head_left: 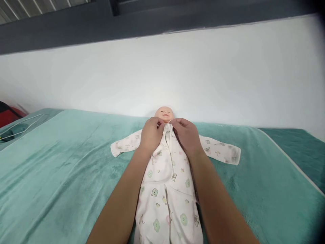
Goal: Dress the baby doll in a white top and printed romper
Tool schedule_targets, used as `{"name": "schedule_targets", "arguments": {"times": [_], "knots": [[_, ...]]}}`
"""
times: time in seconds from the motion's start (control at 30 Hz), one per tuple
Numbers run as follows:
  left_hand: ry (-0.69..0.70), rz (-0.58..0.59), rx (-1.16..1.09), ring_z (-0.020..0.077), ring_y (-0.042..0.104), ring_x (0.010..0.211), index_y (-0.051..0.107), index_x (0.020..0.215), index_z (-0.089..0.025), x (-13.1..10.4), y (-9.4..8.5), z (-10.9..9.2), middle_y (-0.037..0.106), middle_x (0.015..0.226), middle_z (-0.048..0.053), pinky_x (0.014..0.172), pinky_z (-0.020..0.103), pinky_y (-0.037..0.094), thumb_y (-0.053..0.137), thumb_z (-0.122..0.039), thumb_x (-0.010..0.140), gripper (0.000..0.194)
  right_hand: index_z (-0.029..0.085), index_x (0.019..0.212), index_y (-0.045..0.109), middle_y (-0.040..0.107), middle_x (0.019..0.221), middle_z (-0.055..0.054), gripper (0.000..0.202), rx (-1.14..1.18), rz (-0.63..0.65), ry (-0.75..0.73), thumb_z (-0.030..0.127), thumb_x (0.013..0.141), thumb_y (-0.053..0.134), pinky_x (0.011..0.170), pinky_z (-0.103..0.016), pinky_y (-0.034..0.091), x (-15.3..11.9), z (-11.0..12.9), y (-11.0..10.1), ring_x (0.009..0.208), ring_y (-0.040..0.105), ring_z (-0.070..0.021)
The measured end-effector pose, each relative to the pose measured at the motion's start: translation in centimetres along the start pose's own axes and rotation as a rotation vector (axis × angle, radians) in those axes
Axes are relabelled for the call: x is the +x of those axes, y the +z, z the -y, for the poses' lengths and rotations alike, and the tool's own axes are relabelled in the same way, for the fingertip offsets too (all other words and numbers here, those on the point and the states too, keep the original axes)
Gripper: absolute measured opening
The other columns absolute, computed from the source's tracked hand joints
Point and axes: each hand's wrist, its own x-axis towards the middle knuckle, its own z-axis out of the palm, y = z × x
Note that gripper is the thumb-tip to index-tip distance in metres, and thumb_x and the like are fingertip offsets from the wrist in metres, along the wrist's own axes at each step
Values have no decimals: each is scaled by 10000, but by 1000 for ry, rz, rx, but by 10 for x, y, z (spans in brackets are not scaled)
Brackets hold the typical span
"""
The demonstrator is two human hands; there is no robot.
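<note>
A baby doll [165,114] lies on its back, its head close to the white wall. It wears a white patterned top [162,166] with both long sleeves spread out sideways, and matching trousers [177,217]. At the left side of the neckline, my left hand [151,134] pinches the collar edge between thumb and fingers. On the other side of the neck, my right hand [186,134] is closed on the collar, with a thin white strip showing at its fingertips. The front of the top is overlapped, with a small gap just below the neck.
A green blanket [71,169] covers the surface under the doll. The white wall [162,74] rises behind it. At the far left are a red and black item [8,115] and a pale cord [30,125].
</note>
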Motion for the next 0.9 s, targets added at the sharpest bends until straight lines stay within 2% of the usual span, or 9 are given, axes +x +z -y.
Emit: {"name": "schedule_targets", "arguments": {"times": [0.13, 0.3, 0.4, 0.5, 0.57, 0.73, 0.9], "knots": [[17, -17, -6, 196, 582, 859, 621, 831, -212, 0, 1, 1, 672, 926, 44, 802, 339, 443, 563, -202, 905, 94, 211, 785, 681, 632, 739, 11, 153, 156, -84, -91, 359, 795, 644, 685, -257, 453, 1, 3, 1, 688, 554, -131], [34, -107, -61, 200, 588, 901, 615, 851, -201, -4, 1, -3, 669, 939, 58, 823, 334, 436, 541, -178, 902, 93, 203, 766, 697, 662, 751, -1, 158, 96, 28, 13, 357, 783, 668, 765, -286, 485, 2, -4, 4, 750, 610, -151], [-82, -179, -278, 173, 597, 861, 620, 881, -189, -6, -3, -10, 669, 915, 49, 804, 305, 444, 544, -226, 906, 88, 205, 785, 717, 665, 742, 0, 182, 12, 41, 34, 382, 785, 676, 781, -295, 479, 2, -8, 3, 765, 615, -157], [-233, -138, -560, 134, 574, 742, 633, 869, -177, -7, -6, -14, 649, 821, 20, 713, 262, 439, 594, -290, 880, 120, 202, 795, 724, 679, 769, -4, 182, 24, 47, 26, 378, 782, 679, 767, -291, 478, 2, -9, 1, 755, 612, -152], [-274, -87, -661, 116, 542, 678, 647, 845, -170, -7, -6, -15, 625, 754, 4, 672, 250, 425, 631, -304, 851, 136, 200, 796, 724, 678, 765, -2, 177, 44, 45, 13, 373, 775, 689, 747, -281, 476, 2, -8, 1, 737, 606, -145], [-231, -34, -695, 122, 567, 716, 695, 847, -160, -5, -2, -9, 677, 791, 21, 697, 253, 435, 678, -302, 805, 149, 209, 857, 741, 679, 757, 6, 213, 4, 38, 5, 402, 783, 690, 693, -274, 464, 0, -4, 2, 693, 580, -139], [-216, -28, -647, 138, 604, 759, 724, 846, -170, -6, -1, -5, 719, 836, 28, 743, 264, 457, 679, -320, 798, 164, 222, 899, 746, 701, 820, 1, 203, -70, 75, -16, 379, 786, 688, 726, -284, 461, -3, -1, 3, 769, 605, -156]]}}
